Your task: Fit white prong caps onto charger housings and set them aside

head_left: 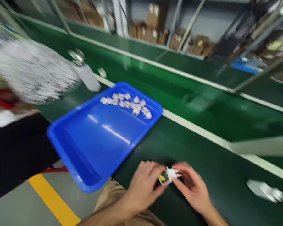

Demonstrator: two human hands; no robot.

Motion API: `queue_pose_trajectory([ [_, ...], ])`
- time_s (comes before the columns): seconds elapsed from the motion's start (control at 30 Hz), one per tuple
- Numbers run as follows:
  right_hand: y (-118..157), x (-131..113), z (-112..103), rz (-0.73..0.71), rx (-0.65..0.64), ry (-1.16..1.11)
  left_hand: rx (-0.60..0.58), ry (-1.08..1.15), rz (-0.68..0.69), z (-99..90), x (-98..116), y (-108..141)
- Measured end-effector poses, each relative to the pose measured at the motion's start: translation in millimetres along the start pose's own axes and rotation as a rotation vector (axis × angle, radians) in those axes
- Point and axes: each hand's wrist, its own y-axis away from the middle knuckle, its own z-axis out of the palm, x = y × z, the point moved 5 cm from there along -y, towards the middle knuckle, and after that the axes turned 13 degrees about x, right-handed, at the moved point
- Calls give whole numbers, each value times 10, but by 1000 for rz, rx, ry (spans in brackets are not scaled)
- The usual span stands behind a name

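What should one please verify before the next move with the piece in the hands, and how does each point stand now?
1. Grip: white plastic two-pin adapter held between left hand and right hand: ok.
2. Pins: both show, on the right hand's side: ok.
3. Adapter fully closed: cannot tell, too blurred.
4. Small white plastic pieces gathered inside the blue rectangular plastic tray: ok.
5. Tray fully supported: not ok, its near corner juts past the edge of the dark green flat bench.
6. Blurred white object on the bench at far right, identity: cannot tell.
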Motion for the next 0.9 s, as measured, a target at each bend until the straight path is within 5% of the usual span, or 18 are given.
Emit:
queue_pose_trajectory([
  [0.13,16,79,31,118,-119,11,-108,146,-34,59,-29,5],
  [0.37,14,85,-5,313,-108,-68,-117,189,-14,-19,-33,-53],
  [0.6,-44,52,-28,226,-147,-66,-112,196,-23,-28,-49,-32],
  [0.77,-44,-64,34,52,-294,112,-76,196,-59,-41,-57,-39],
  [0.9,-44,-110,11,37,-257,218,-85,211,-69,-44,-48,-46],
])
